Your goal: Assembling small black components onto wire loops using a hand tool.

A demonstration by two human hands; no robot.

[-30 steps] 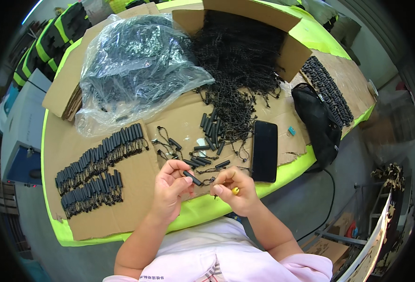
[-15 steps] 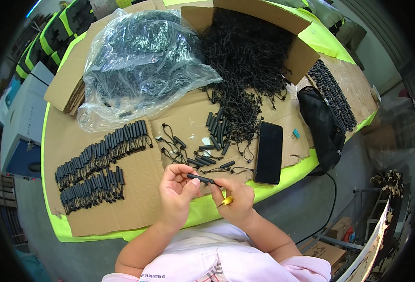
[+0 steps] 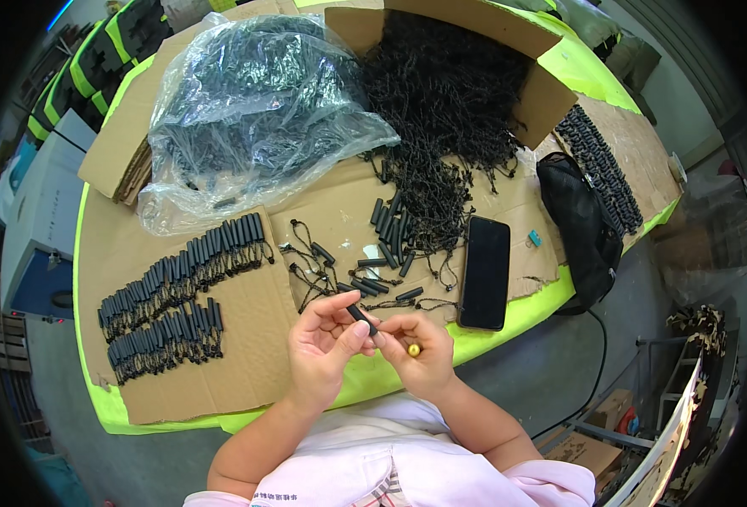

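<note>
A short black tube (image 3: 357,313) is pinched at a slant between the thumb and fingers of my left hand (image 3: 318,351), above the table's near edge. My right hand (image 3: 427,363) is closed at the tube's lower end, its fingertips against it. A tool with a yellow rounded end (image 3: 414,349) sticks out of the right hand's grip; the rest of it is hidden. Any cord at the tube's end is covered by my fingers. Just beyond the hands lie loose black tubes (image 3: 409,295) and knotted black cords (image 3: 438,304).
Rows of corded tubes (image 3: 183,275) lie on cardboard at the left. A clear plastic bag (image 3: 255,118) and an open carton (image 3: 549,106) spilling black cords (image 3: 428,198) fill the back. A phone (image 3: 484,275) and a black pouch (image 3: 578,228) lie at the right.
The tube has turned from nearly level to a steeper slant, its right end lower. My right hand has shifted slightly and the tool's yellow end now points up.
</note>
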